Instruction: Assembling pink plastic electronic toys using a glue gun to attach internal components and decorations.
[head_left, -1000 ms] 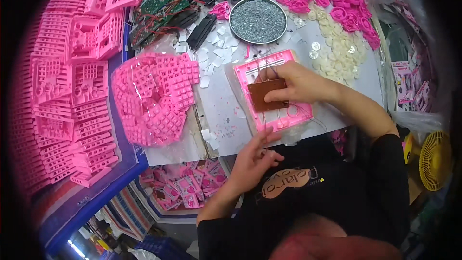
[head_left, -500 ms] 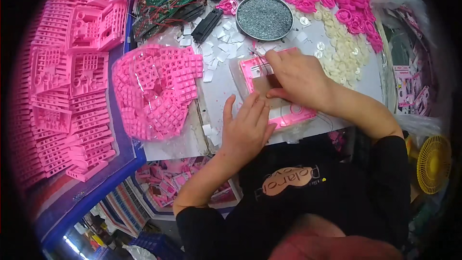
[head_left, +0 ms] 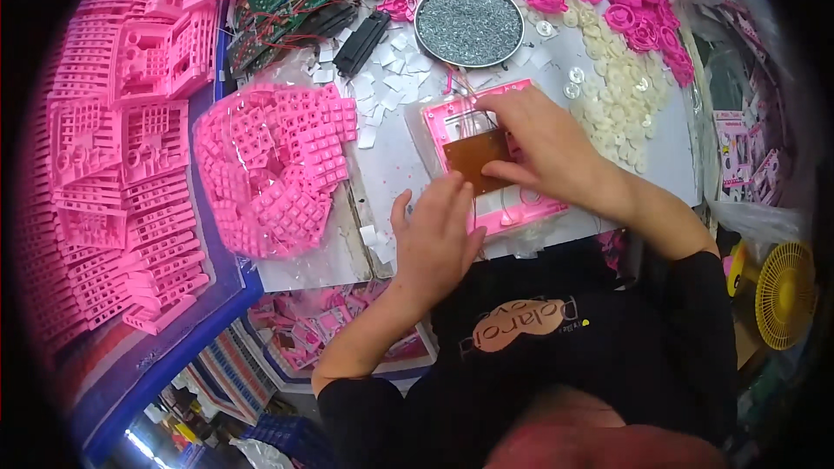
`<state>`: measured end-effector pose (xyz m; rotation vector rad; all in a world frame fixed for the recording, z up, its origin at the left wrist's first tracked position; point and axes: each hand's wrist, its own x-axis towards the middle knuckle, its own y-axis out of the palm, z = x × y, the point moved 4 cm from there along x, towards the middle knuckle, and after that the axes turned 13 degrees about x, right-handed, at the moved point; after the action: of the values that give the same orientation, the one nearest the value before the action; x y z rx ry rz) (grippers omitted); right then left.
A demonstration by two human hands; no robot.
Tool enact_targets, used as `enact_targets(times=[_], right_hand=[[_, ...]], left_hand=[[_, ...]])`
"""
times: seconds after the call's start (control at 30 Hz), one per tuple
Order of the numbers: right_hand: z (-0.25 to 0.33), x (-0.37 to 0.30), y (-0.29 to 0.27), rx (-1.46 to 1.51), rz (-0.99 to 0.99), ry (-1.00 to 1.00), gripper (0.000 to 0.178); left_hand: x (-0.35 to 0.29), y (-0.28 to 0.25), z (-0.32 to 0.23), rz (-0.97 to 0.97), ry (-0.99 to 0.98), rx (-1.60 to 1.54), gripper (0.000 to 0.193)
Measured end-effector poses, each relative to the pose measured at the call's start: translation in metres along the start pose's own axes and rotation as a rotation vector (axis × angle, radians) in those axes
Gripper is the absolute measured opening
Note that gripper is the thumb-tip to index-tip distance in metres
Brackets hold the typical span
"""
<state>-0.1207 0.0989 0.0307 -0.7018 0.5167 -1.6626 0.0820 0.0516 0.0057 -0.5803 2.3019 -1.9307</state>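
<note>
A flat brown circuit board (head_left: 469, 161) lies over a pink plastic housing (head_left: 501, 221) in front of me. My right hand (head_left: 556, 148) grips the board from the right, thumb on its face and fingers bent over toward the far side. Stretched out at the board's near left corner, my left hand (head_left: 432, 239) touches it with its fingertips, thumb and little finger apart. Thin wires (head_left: 469, 104) run from under my right fingers across the housing's far side. Clear plastic film shows around the housing, and my right hand hides its right part.
A round tin of small metal screws (head_left: 470, 24) stands beyond the housing. White square pieces (head_left: 395, 78) and a black part (head_left: 361, 43) lie left of it, cream discs (head_left: 621, 91) right. Bagged pink keypads (head_left: 274, 169), stacked pink housings (head_left: 161, 52) and wired green boards (head_left: 287, 13) lie leftward.
The brown board has tilted and now looks darker, with more of its face showing. My left fingers have shifted slightly at its near corner. The whole view has moved a little.
</note>
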Motion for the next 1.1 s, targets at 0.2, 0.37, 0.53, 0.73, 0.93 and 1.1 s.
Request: enact_targets(times=[0.2, 0.37, 0.53, 0.73, 0.93, 1.1], right_hand=[[-0.002, 0.006, 0.007, 0.124, 0.086, 0.049, 0.060], [0.000, 0.013, 0.005, 0.028, 0.193, 0.197, 0.050], [-0.006, 0.026, 0.007, -0.032, 0.258, 0.195, 0.050], [-0.004, 0.040, 0.005, -0.030, 0.375, 0.253, 0.052], [-0.009, 0.038, 0.009, 0.048, 0.391, 0.273, 0.055], [0.013, 0.023, 0.001, -0.229, 0.130, -0.080, 0.045]], left_hand=[[-0.014, 0.017, 0.012, -0.231, -0.079, -0.332, 0.090], [-0.012, 0.015, 0.014, -0.243, -0.101, -0.327, 0.088], [-0.009, 0.014, 0.015, -0.248, -0.086, -0.306, 0.089], [-0.004, 0.003, 0.016, -0.246, -0.042, -0.223, 0.084], [0.001, 0.003, 0.017, -0.209, 0.030, -0.201, 0.067], [0.014, -0.005, 0.006, -0.014, 0.155, 0.118, 0.055]])
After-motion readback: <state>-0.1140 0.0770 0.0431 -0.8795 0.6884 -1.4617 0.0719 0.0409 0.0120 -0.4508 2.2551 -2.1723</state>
